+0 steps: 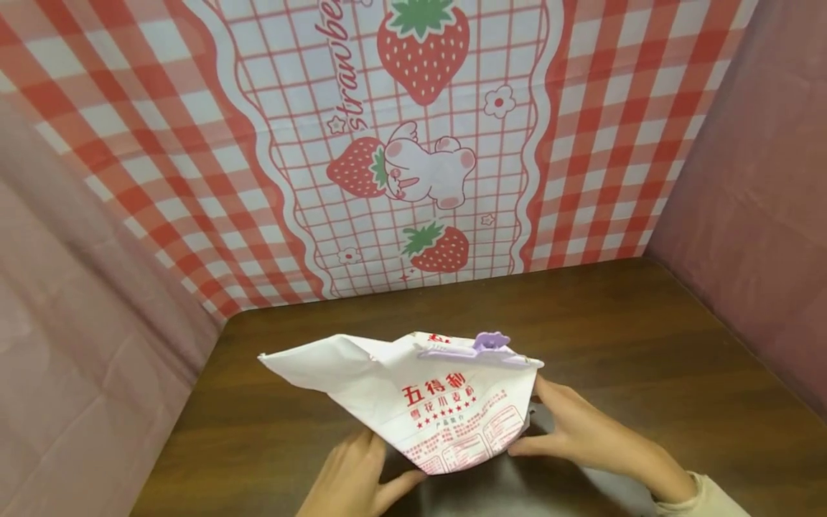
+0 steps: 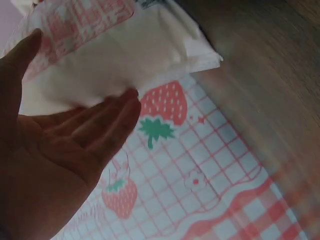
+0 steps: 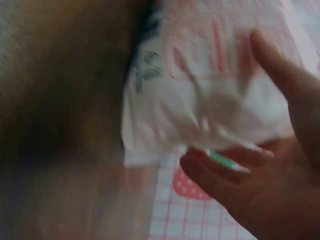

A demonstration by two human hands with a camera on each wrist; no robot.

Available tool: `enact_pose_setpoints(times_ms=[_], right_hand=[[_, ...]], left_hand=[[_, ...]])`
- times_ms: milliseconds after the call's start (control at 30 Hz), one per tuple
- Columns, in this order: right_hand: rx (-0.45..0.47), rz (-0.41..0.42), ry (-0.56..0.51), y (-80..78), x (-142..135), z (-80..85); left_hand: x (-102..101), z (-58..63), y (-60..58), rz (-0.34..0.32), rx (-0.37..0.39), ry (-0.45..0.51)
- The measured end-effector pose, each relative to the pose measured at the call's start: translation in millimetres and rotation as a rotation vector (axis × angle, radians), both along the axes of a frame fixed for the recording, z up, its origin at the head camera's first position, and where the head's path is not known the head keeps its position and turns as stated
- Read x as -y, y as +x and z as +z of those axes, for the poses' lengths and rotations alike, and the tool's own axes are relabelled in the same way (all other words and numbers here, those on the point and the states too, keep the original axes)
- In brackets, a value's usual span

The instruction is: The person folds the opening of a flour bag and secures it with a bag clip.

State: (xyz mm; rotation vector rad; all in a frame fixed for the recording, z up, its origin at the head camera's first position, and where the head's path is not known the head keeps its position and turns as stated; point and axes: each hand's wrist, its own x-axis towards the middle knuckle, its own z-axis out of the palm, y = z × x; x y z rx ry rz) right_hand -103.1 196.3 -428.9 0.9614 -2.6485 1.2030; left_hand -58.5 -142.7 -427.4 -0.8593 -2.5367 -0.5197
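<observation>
A white paper flour bag (image 1: 446, 424) with red printing is between my two hands, above the front part of the table. A purple clip (image 1: 492, 345) with a flower-shaped knob lies across its folded top, and a loose flap juts out to the left. My left hand (image 1: 352, 474) grips the bag's lower left side; its thumb lies along the printed face and its fingers reach beneath the bottom in the left wrist view. On the other side, my right hand (image 1: 571, 431) holds the lower right, thumb over the face and fingers curving under.
The dark wooden table (image 1: 581, 323) has rounded back corners. Behind it hangs a red and white checked cloth (image 1: 504, 143) with strawberry prints. Pink curtains (image 1: 756, 179) stand along both sides.
</observation>
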Motion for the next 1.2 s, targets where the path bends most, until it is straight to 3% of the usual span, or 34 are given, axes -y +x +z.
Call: enact_pose_setpoints(times_ms=[167,367,767,1200], right_hand=[[-0.029,-0.052,-0.038,5.1,10,-6.3],[-0.153,-0.178,0.036,7.0,20,-13.6],[-0.253,-0.283,0.063,10.6,28,-27.5],[-0.198,-0.304,0.089,9.1,28,-24.4]], left_hand=[[-4,-1.4,-7.7,-0.002,0.119,-0.020],[-10,-5.2,-17.0,-0.026,0.211,-0.009],[-26,-19.3,-12.4,0.096,0.024,0.046],[-22,-16.3,-17.3,0.079,0.087,0.034]])
